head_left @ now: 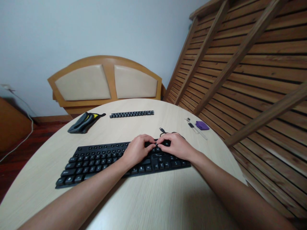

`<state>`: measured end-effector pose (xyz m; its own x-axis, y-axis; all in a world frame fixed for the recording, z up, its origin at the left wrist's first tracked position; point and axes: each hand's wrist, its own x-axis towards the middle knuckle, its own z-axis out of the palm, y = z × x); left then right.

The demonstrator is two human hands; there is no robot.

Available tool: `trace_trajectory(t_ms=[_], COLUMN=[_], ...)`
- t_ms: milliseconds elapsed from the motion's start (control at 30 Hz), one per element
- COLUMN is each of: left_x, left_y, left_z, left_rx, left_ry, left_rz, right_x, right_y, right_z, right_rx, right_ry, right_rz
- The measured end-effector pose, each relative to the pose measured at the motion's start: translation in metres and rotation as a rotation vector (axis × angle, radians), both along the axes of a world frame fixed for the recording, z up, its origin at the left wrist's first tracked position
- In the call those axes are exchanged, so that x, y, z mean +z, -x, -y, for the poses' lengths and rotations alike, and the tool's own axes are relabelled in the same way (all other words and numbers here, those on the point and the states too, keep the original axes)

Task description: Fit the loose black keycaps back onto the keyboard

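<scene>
As left hand meets right hand, a flat black keyboard lies beneath.

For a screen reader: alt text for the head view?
The left hand and right hand meet fingertip to fingertip over a black keyboard on a round pale table. Behind lie a row of small black pieces, a dark pouch.

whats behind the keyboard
A row of loose black keys, a grey and yellow pouch, a cable plug and a purple item. The right hand covers the rest of the cable.
</scene>
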<state>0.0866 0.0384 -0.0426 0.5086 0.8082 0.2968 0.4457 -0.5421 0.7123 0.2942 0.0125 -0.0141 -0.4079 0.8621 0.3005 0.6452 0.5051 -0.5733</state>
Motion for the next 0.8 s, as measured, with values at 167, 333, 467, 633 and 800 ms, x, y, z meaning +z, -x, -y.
trace_trajectory(t_ms=[167,333,467,633,800], left_x=[0.0005,0.0029,0.0038,0.0030,0.0015], left_y=[-0.0009,-0.0015,-0.0021,-0.0016,-0.0007], left_z=[0.0004,0.0016,0.0018,0.0013,0.0001], left_rx=[0.012,0.011,0.028,0.033,0.050], left_ry=[0.016,0.047,0.055,0.064,0.079], left_rz=[-0.012,-0.016,-0.033,-0.043,-0.051], right_x=[-0.0005,0.0010,0.0017,-0.0005,-0.0015], right_y=[-0.0006,-0.0005,0.0011,-0.0001,-0.0056], right_z=[-0.0007,-0.0024,-0.0038,-0.0041,-0.0045], right_rx=[0.008,0.048,0.025,0.039,0.063], right_ry=[-0.006,-0.018,-0.020,-0.039,-0.015], right_rz=[0.020,0.045,0.112,0.107,0.061])
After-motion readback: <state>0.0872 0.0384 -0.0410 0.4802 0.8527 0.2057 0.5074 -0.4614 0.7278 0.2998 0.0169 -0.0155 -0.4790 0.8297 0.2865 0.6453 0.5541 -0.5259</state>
